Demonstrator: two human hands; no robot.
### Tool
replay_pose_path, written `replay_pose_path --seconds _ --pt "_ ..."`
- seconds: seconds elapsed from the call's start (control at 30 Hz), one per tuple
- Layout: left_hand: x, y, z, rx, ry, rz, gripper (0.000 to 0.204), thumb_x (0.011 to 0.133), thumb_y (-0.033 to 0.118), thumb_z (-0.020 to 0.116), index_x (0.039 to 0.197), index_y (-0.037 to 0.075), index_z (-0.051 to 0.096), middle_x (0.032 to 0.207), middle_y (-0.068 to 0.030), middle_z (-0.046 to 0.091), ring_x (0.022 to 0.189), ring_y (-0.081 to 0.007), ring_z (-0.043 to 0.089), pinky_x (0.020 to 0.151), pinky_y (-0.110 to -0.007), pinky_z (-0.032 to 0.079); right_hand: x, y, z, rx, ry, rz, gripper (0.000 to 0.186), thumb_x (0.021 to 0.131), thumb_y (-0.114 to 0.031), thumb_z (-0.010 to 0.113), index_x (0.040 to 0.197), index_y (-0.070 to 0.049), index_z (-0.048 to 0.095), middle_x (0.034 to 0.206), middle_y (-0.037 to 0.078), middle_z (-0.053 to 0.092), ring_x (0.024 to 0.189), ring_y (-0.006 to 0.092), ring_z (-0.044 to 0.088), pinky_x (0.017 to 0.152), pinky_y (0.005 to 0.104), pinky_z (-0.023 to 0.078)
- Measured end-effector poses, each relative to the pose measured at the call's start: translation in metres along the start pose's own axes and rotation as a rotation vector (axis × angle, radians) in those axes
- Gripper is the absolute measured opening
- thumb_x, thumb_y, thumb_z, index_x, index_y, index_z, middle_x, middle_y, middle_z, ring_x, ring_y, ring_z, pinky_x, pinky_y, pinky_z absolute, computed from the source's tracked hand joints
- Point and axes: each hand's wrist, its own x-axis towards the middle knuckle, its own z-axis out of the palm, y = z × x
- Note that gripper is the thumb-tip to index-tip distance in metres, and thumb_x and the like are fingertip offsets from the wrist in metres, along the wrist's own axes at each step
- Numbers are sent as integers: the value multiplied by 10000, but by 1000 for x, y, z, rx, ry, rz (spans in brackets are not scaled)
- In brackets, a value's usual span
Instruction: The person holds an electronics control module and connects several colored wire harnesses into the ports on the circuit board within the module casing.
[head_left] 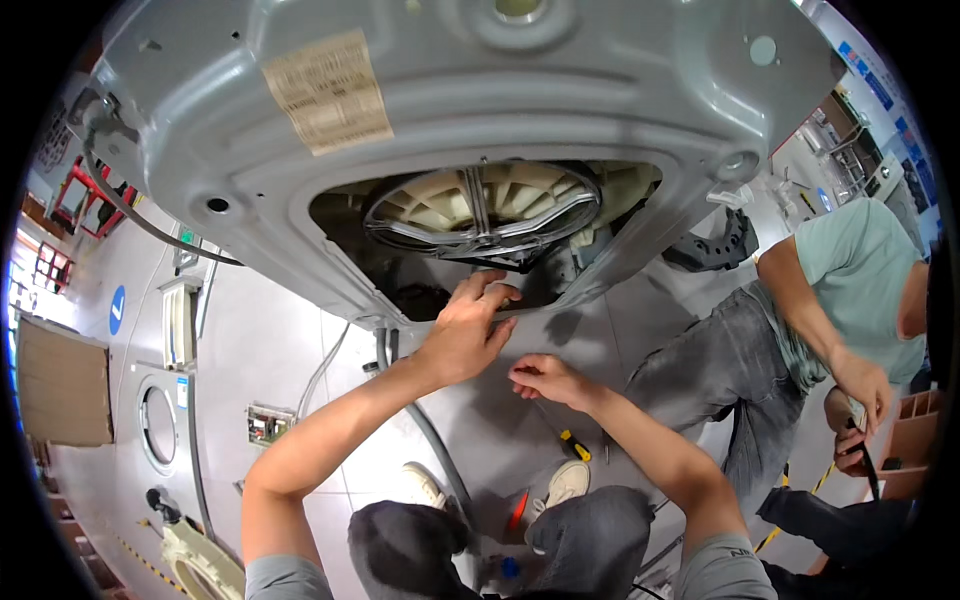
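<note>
1. The grey machine housing [480,112] fills the twelve o'clock side of the view; its opening [354,272] lies just above the middle.
2. Inside the opening sits a spoked pulley wheel [477,202], in front of a ribbed cream part [430,203].
3. At the opening's six o'clock edge is the left hand [468,325], fingers bent and loosely spread, thumb apart; whether its fingertips touch anything, I cannot tell.
4. The right hand [550,380] is near it, toward five o'clock, fingers curled in; whether they pinch something small, I cannot tell.

From the opening outward:

5. Eleven o'clock: a paper label [328,92] on the housing.
6. Five o'clock: a yellow-and-black screwdriver [574,445] on the floor [490,450].
7. Six o'clock: a red tool [518,509], between the person's shoes [568,483].
8. Between six and seven o'clock: a grey hose [432,440].
9. Eight o'clock: a white panel [186,430] with a round hole.
10. Between three and four o'clock: a co-worker [860,262] in a pale green shirt.
</note>
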Motion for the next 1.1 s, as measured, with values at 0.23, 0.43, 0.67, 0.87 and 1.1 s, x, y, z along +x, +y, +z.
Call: replay_pose_path --seconds 0.23,0.43,0.67,0.87,1.1 --pt "9 59 -60 -8 -105 5 211 827 84 614 1034 55 582 1194 -150 505 1157 -334 446 973 -390 375 -90 3 19 227 251 265 202 925 -191 548 968 3 584 829 61 610 710 123 565 647 256 466" --pt "-32 113 -120 -35 -93 -176 187 831 99 621 1010 50 596 1150 -154 543 1119 -339 482 950 -399 396 -191 0 37 417 549 294 213 916 -187 563 999 8 580 835 70 621 709 126 577 629 256 467" --pt "-77 187 -182 -108 -28 -482 196 829 78 624 1020 39 594 1116 -147 577 1048 -321 536 891 -366 428 -291 -87 64 392 604 449 198 925 -174 565 1013 4 575 823 70 632 696 122 582 629 251 471" --pt "-21 234 -302 268 520 -382 264 803 20 602 1057 1 532 1065 -152 555 1007 -307 511 876 -390 399 -341 -143 77 390 585 428 171 920 -160 573 996 -6 578 811 51 621 677 97 556 625 231 455" --pt "70 133 -423 398 649 -680 631 932 431 496 1315 -61 396 1193 -304 542 1088 -407 555 916 -412 427 -345 -236 76 302 535 188 153 909 -112 582 1009 2 565 838 46 618 742 90 568 672 227 460"
